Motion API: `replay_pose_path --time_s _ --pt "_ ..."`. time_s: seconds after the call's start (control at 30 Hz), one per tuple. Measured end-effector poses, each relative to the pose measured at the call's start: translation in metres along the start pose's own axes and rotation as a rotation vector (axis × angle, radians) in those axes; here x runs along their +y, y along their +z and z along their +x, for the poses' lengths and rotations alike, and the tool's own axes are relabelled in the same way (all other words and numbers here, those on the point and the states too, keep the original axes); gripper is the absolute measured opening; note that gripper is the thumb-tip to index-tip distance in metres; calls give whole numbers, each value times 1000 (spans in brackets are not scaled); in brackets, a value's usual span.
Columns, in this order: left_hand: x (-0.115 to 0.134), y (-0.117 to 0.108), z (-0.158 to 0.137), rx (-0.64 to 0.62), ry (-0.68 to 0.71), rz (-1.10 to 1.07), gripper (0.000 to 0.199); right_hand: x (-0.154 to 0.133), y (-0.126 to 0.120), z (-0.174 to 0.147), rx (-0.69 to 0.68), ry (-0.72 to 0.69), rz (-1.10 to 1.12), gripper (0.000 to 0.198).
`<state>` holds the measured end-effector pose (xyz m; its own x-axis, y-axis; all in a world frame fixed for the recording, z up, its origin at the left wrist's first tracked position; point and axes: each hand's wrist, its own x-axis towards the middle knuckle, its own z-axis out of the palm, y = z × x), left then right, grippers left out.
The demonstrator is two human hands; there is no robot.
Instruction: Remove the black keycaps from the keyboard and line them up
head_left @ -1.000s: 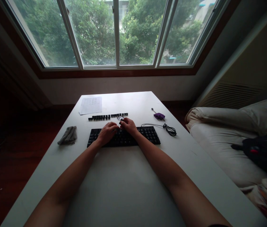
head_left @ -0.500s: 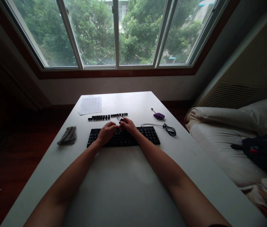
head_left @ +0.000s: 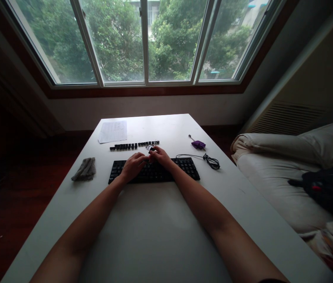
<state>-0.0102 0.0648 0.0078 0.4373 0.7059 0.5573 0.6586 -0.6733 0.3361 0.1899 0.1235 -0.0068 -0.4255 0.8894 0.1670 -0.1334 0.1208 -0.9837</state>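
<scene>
A black keyboard (head_left: 188, 168) lies across the white table beneath both of my hands. Over its upper middle, my right hand (head_left: 160, 156) pinches a small keycap puller (head_left: 151, 149), whose thin wire part shows at the far side of the fingers. My left hand (head_left: 133, 165) sits over the left half of the keyboard, fingers bent together, their tips meeting those of the right hand. Whatever is between the left fingertips is too small to make out. Just beyond the hands, several black keycaps (head_left: 125, 146) stand in a row.
A grey cloth (head_left: 84, 169) lies to the left, and a printed paper sheet (head_left: 113, 131) at the far left corner. On the right are a coiled black cable (head_left: 212, 161) and a purple brush-like item (head_left: 198, 144). A sofa (head_left: 266, 169) flanks the table's right edge.
The hands stay almost in place; the right hand and puller shift only very slightly. Everything on the table lies as before.
</scene>
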Motion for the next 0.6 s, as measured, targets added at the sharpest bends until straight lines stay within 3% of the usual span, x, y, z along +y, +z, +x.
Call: replay_pose_path --time_s 0.6 --pt "-1 3 -2 -19 49 108 26 3 1 4 -16 -28 -13 38"
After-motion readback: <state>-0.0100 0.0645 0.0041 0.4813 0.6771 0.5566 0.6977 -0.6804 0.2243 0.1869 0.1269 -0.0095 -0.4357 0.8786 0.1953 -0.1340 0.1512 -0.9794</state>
